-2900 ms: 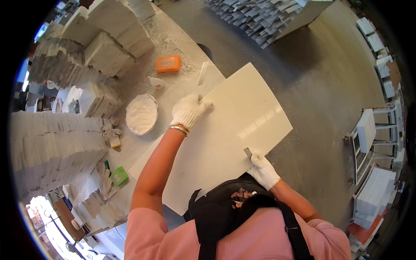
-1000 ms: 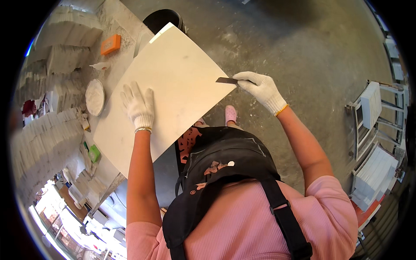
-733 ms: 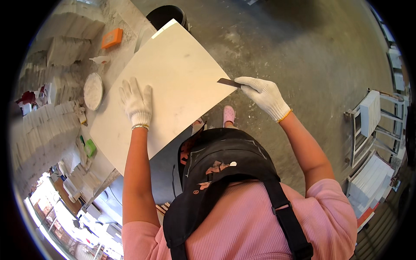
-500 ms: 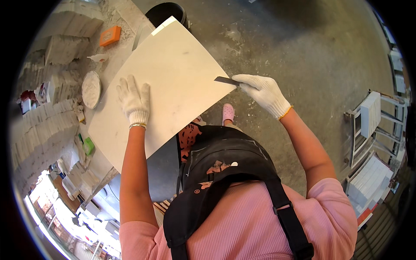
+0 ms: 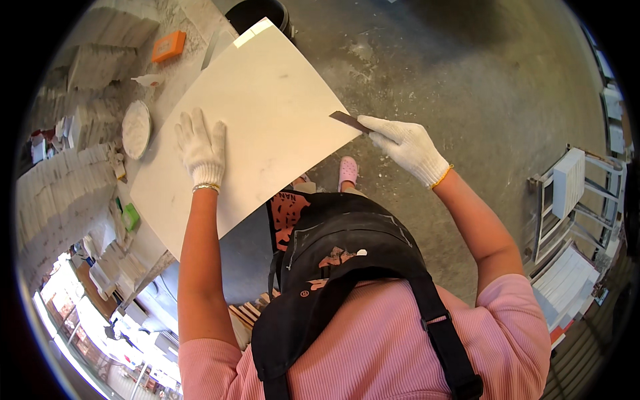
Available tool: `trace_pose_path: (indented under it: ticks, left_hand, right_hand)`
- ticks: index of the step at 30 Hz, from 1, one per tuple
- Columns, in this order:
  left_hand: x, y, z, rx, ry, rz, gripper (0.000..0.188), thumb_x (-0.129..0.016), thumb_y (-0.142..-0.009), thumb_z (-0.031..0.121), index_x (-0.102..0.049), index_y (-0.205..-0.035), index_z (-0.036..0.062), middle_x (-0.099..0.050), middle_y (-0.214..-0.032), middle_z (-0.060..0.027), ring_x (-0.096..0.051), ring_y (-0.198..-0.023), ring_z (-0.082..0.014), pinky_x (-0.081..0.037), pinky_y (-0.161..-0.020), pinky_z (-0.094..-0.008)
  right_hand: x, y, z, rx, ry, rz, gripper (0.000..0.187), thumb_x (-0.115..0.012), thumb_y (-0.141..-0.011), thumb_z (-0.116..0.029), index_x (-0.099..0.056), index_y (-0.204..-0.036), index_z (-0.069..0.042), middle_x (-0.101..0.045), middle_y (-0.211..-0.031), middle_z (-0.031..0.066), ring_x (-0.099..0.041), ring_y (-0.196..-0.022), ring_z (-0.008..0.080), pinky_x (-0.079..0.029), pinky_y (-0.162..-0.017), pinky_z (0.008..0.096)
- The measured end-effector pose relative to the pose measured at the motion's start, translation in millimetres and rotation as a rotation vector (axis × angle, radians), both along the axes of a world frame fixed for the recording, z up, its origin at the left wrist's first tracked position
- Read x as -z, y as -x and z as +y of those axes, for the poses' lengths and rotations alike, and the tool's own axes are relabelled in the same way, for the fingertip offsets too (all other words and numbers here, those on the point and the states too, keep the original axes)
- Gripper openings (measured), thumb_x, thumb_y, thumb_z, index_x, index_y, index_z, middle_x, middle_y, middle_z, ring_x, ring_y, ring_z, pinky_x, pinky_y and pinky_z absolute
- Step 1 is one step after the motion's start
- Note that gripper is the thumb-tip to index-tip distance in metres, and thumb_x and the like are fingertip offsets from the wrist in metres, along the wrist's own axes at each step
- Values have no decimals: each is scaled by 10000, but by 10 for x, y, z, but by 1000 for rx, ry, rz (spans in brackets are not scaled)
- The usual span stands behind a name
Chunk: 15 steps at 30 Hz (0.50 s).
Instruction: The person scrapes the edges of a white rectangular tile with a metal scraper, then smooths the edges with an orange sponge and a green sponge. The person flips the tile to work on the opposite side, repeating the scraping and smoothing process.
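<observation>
A large pale tile (image 5: 257,117), whitish with faint grey marks, lies turned cornerwise in front of me. My left hand (image 5: 200,150), in a white knitted glove, rests flat on its left part with the fingers spread. Beyond the tile's right corner, my gloved right hand (image 5: 407,145) grips a dark, flat, blade-like strip (image 5: 347,121). The strip's slanted tip reaches over the tile's right corner, close to the edge; I cannot tell whether it touches. The fingers partly hide its held end.
Left of the tile, a worktop holds an orange box (image 5: 168,46), a round dish of pale material (image 5: 137,130) and a green object (image 5: 130,217). Stacks of tiles (image 5: 60,187) line the left. A black bucket (image 5: 263,13) stands beyond; a metal rack (image 5: 577,200) stands right.
The dark strip has tilted, its tip now pointing more upward at the tile's right corner. The tile and left hand appear shifted slightly left in view; the left hand still lies flat.
</observation>
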State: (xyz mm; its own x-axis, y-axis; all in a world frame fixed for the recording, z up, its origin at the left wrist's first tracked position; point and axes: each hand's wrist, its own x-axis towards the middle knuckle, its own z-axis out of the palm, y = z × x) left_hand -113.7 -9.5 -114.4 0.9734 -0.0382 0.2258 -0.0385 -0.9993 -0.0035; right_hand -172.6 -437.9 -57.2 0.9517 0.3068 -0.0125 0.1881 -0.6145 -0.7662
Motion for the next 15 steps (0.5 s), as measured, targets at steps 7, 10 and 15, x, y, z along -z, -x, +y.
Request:
trace_pose_path:
  ticks: [7,10,15]
  left_hand:
    - [-20,-6,-28,-21,-2,26,696,-501,-977,565,-420,-1522,138,-367,-1583,-203,-346,-1432,-456,-267,-1169,-560]
    - [1,-12,-29,-8,8,9,693,-502,-978,558,-420,-1521,135,-364,-1585,-206,-343,-1432,-461,-264,-1170,-562]
    - [-21,20,-59,-35,34,50,689,-509,-976,548,-423,-1518,132,-358,-1588,-209,-333,-1434,-471,-250,-1174,-570]
  right_hand:
    - [87,84,93,100,-115,126,370,-663,-923,-146,-676,-1293,-167,-741,-1075,136,-729,-913,304,-585,-785,364]
    - [131,156,269,-136,-208,189,382,-627,-926,-147,-673,-1303,-184,-742,-1004,144,-729,-864,294,-583,-764,361]
    - [-3,512,858,-137,-52,-4,385,-645,-917,-125,-683,-1294,-191,-729,-915,111,-693,-733,255,-545,-700,354]
